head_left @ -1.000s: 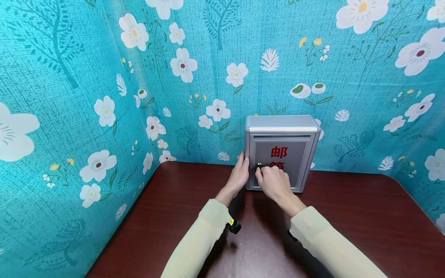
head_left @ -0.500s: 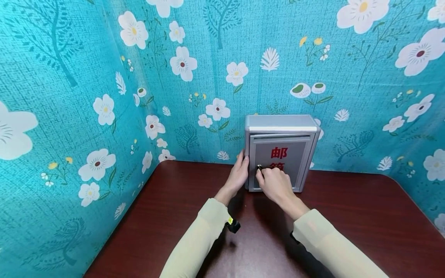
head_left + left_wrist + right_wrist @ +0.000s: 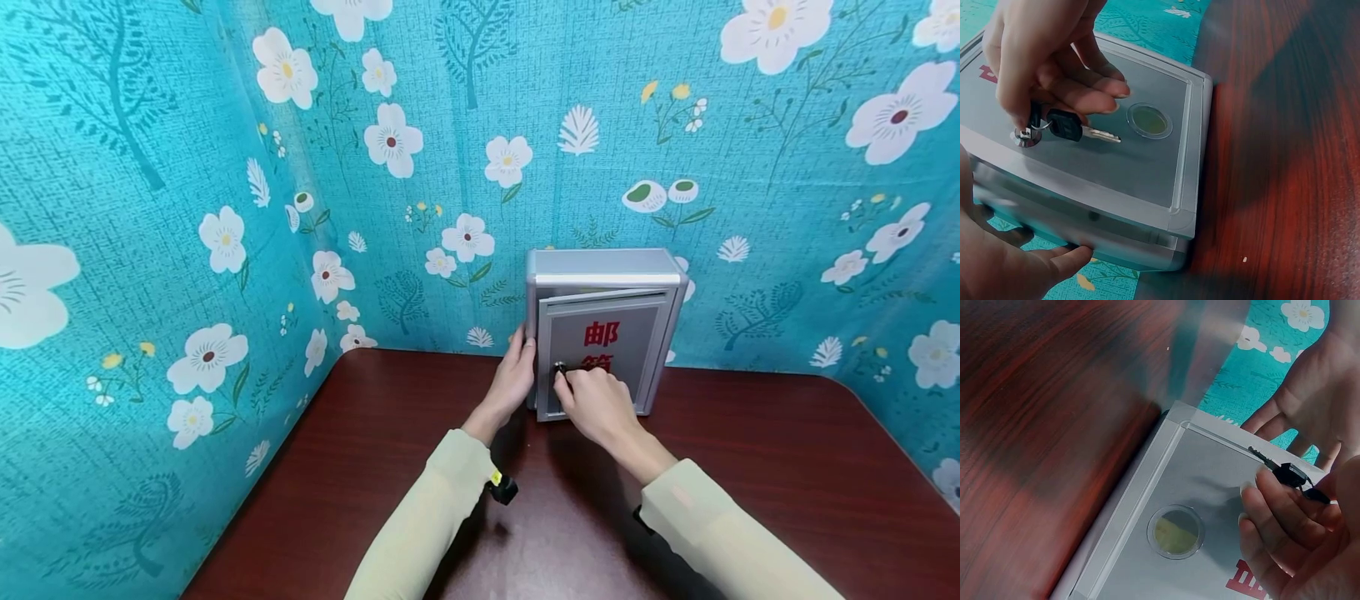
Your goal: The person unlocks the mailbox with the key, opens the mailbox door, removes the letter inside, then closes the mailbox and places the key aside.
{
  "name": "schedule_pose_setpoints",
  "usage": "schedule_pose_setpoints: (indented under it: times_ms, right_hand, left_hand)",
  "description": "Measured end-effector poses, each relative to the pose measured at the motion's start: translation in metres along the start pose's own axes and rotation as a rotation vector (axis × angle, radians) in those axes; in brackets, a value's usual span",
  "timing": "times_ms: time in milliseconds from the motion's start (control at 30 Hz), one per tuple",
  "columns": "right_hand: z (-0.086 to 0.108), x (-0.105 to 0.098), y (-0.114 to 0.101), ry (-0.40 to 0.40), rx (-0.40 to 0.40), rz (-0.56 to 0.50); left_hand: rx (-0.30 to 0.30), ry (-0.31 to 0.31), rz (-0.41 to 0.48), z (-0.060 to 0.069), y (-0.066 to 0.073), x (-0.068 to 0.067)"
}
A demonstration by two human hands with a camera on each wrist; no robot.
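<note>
A silver-grey metal box (image 3: 609, 262) with red characters stands upright against the wall covering. Its front door (image 3: 609, 317) is ajar on the left side, with a gap visible in the left wrist view. My right hand (image 3: 600, 404) pinches a black-headed key in the door's lock (image 3: 1025, 137). A second key (image 3: 1066, 125) hangs from the same ring beneath the fingers. My left hand (image 3: 512, 379) rests with extended fingers against the box's left side. A round clear window (image 3: 1149, 120) sits low in the door.
The box stands at the back of a dark red wooden table (image 3: 420, 417). Blue flowered cloth (image 3: 420, 192) rises directly behind the table and along its left side.
The door has swung outward from nearly flush, its left edge coming away from the frame. My right hand has moved slightly toward me with the key; my left hand has stayed at the box's side.
</note>
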State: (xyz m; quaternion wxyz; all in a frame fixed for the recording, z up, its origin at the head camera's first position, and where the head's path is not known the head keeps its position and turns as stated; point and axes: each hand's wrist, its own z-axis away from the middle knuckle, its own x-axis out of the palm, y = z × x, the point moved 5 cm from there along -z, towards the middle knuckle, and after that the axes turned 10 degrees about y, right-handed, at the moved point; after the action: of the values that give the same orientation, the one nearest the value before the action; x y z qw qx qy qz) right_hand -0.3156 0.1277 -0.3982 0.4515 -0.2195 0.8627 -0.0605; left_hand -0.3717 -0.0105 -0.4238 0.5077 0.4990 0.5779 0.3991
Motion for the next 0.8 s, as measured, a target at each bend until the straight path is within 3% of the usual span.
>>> schedule_pose_setpoints:
  times_ms: [800]
  right_hand:
    - [0.026, -0.022, 0.004, -0.07, -0.002, -0.068]
  left_hand:
    - [0.012, 0.006, -0.016, -0.002, 0.0, 0.001]
